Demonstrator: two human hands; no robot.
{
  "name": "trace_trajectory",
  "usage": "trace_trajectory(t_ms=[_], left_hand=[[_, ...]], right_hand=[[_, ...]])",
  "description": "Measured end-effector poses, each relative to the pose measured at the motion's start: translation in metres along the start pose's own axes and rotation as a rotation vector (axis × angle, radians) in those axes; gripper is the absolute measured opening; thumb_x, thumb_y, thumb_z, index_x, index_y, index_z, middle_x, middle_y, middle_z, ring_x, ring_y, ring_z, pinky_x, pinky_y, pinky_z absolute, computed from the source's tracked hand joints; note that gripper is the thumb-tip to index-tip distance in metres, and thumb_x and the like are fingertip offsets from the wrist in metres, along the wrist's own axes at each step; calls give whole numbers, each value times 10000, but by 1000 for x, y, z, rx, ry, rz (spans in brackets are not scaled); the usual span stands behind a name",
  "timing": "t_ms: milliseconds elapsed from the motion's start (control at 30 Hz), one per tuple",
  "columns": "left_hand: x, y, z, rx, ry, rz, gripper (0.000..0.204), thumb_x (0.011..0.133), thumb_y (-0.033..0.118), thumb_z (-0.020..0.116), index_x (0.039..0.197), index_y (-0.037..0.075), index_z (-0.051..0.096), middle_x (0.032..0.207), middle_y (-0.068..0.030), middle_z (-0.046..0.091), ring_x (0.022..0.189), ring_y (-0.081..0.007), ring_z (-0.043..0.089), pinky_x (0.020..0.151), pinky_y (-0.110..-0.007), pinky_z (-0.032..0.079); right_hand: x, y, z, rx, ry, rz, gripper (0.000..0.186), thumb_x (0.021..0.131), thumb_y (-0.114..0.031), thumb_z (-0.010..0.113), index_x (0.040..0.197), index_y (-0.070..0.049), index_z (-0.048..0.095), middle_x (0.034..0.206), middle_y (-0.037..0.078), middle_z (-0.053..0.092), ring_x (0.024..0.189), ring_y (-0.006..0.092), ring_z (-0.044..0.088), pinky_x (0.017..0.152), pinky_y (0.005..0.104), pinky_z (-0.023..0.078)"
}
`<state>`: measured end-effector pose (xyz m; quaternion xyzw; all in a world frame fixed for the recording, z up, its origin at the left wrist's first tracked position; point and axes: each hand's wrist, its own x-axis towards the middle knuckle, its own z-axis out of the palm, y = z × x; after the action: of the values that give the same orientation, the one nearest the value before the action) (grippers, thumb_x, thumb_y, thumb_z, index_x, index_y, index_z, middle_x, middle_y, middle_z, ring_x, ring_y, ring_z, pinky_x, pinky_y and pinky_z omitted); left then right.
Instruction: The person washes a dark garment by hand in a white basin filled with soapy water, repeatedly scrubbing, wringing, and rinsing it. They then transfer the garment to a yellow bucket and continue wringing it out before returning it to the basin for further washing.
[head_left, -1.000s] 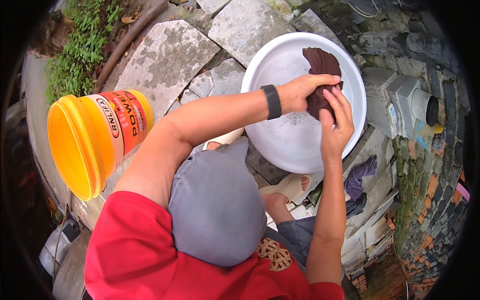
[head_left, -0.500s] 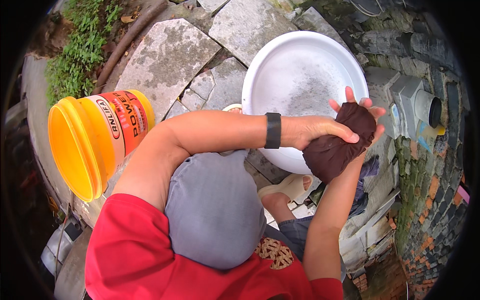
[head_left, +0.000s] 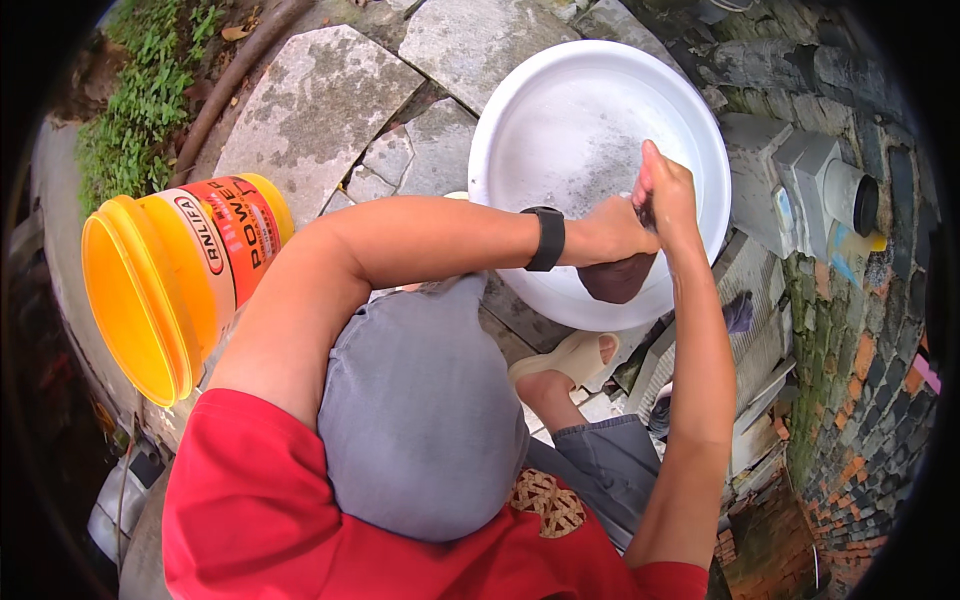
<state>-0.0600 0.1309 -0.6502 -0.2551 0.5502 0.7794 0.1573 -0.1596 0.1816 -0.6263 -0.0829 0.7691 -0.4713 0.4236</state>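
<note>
Dark brown cloth hangs bunched between two hands over the near half of the white basin, and from where I stand I'd call the handling midway: it is gathered up, but neither spread out nor set down. How much remains I can't judge from this. Off to the left is the yellow bucket, well apart from the hands, with none of the brown cloth showing at its mouth. Next comes the left hand, a black band on its wrist, fingers closed firmly on the cloth so that a dark bulge sticks out below the fist. Just beyond, and pressed close against it, is the right hand; it touches the cloth (a sliver of brown shows between the two), though I can't tell how far its fingers are curled. Farther right, outside the basin, lies a purple cloth.
</note>
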Motion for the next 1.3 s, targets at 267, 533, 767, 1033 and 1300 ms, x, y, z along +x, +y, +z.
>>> trace_trajectory(t_ms=[267, 533, 767, 1033, 1300], left_hand=[[38, -57, -4, 629, 96, 249, 352, 834, 373, 496, 910, 47, 607, 883, -234, 621, 803, -405, 582, 687, -459, 445], [2, 44, 8, -277, -225, 23, 484, 880, 330, 547, 1194, -28, 462, 1117, -91, 543, 1030, -152, 513, 898, -278, 404], [-34, 71, 28, 315, -366, 37, 519, 920, 399, 445, 1249, -3, 451, 1122, -138, 552, 1039, -190, 536, 899, -300, 404], [-30, 64, 2, 291, -288, -202, 300, 908, 266, 467, 1031, 8, 559, 878, -89, 622, 803, -158, 610, 751, -261, 477], [-29, 74, 2, 292, -166, -269, 225, 914, 176, 442, 1001, 3, 556, 816, -84, 630, 738, -155, 627, 697, -246, 498]], right_hand=[[21, 42, 20, -372, 268, -85, 436, 843, -364, 534, 651, 25, 574, 593, 180, 581, 575, 343, 573, 622, 436, 444], [-65, 61, -36, 535, -23, -64, 712, 858, -417, 562, 1328, 48, 299, 1286, 193, 418, 1170, 238, 442, 995, 334, 351], [-162, 19, -178, 421, 79, 72, 676, 795, -313, 635, 1320, 12, 361, 1255, 169, 493, 1090, 240, 540, 936, 323, 441], [-259, 81, -302, 320, 857, -233, 622, 860, -308, 574, 1345, 1, 338, 1344, 116, 417, 1203, 219, 446, 1001, 312, 342], [-234, 197, -352, -984, 1007, 102, 641, 734, -55, 602, 1320, -221, 406, 1303, 35, 486, 1182, 300, 448, 994, 443, 348]])
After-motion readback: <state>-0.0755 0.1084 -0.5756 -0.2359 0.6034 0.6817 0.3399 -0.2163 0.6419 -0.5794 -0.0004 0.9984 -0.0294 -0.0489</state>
